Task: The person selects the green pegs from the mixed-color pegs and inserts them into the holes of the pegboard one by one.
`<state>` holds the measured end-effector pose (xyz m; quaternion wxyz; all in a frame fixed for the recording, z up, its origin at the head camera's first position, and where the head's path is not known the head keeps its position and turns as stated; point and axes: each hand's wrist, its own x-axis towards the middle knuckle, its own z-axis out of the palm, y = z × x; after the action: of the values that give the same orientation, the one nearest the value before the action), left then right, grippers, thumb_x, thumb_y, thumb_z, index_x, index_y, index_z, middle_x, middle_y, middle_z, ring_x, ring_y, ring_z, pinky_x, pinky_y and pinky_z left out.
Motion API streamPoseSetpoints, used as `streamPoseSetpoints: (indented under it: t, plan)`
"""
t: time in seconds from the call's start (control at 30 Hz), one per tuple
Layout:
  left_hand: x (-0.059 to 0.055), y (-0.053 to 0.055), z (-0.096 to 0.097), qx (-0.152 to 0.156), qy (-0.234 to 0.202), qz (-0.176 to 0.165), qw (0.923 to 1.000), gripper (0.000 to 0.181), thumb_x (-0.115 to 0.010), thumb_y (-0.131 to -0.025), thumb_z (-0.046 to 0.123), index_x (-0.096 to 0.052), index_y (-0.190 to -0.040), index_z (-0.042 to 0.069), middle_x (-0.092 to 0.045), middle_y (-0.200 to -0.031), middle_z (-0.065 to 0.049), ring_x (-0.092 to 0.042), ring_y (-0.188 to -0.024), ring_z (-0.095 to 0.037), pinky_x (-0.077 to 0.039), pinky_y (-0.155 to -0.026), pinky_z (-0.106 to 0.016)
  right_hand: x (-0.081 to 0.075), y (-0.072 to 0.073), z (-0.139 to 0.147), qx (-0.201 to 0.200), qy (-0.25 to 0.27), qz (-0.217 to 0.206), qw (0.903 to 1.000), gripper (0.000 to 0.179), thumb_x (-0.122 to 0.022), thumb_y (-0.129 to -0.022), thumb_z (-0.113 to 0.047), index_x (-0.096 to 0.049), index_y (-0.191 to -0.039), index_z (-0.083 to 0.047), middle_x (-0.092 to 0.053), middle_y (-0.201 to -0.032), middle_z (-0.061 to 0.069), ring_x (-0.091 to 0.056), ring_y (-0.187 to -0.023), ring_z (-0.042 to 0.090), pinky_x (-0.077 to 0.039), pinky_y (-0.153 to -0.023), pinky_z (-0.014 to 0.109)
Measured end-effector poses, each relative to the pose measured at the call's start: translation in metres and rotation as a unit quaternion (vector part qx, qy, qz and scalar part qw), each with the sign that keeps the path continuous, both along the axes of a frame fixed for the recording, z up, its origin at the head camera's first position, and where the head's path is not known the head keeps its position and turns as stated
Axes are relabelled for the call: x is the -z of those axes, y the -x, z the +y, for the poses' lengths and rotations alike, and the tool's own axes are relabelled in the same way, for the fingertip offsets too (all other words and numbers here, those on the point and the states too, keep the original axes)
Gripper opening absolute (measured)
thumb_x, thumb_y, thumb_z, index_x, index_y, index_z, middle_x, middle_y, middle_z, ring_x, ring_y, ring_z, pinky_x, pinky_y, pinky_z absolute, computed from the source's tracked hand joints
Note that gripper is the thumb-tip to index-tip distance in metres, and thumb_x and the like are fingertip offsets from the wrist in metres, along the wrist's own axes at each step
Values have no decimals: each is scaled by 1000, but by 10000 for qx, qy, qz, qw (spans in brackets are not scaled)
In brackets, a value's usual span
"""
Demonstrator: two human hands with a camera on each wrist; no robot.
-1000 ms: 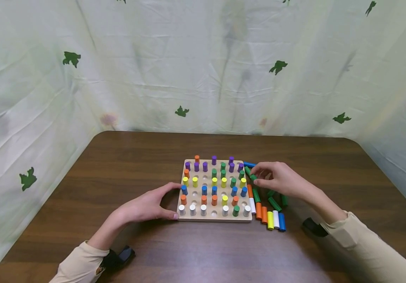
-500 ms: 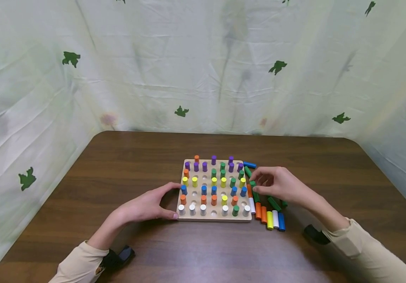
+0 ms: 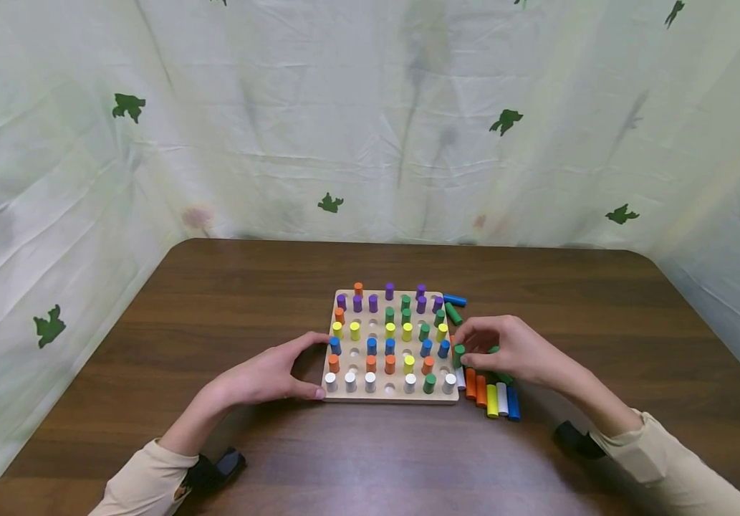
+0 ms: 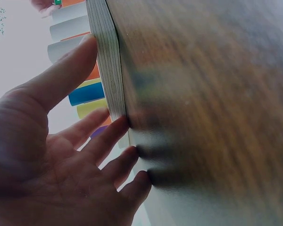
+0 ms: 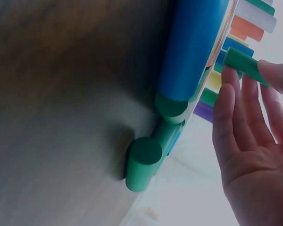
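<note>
A wooden pegboard (image 3: 357, 400) filled with rows of coloured pegs lies on the table, some holes bare. My left hand (image 3: 266, 373) rests against its left side, thumb at the front left corner; in the left wrist view the fingertips (image 4: 125, 121) touch the board's edge and the table. Beside the board's right edge, my right hand (image 3: 508, 350) pinches a green peg (image 3: 458, 355) between thumb and fingers. The right wrist view shows that peg (image 5: 245, 65) raised above the loose ones, its lower end free.
Loose pegs lie right of the board: a blue peg (image 3: 455, 300) and a green peg (image 3: 453, 314) at the back, orange (image 3: 471, 384), yellow (image 3: 492, 401), white and blue (image 3: 513, 404) pegs nearer the front. More green pegs are partly hidden under my right hand. A pale curtain hangs behind the table.
My right hand has come nearer the front, picking a green peg from the loose pegs and tipping it upright beside the board. The left hand has stayed in place.
</note>
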<state>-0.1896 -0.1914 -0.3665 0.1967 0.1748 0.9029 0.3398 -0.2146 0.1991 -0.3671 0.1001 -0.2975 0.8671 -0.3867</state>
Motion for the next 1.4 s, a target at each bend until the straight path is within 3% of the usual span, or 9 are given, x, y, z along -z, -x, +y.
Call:
streamPoseSetpoints:
  t: [0.57, 1.4]
  plan:
    - [2, 0, 0, 32, 74, 104, 9999, 81, -82, -79, 38, -42, -146, 18, -39, -150, -13, -39, -132, -32, -30, -106, -59, 3, -7, -10, -243, 213, -93, 9994, 18, -75, -88, -11, -69, -102, -18, -68, -99, -5, -66, -89, 14, -55, -80, 30]
    - [0, -1, 0, 56, 55, 122, 9999, 82, -82, -79, 39, -41, -146, 17, -38, -150, -14, -38, -133, -33, -29, -107, -59, -3, -10, -3, -116, -170, 178, 9996, 17, -74, -89, -13, -70, -104, -20, -69, -99, -8, -64, -87, 11, -54, -79, 31]
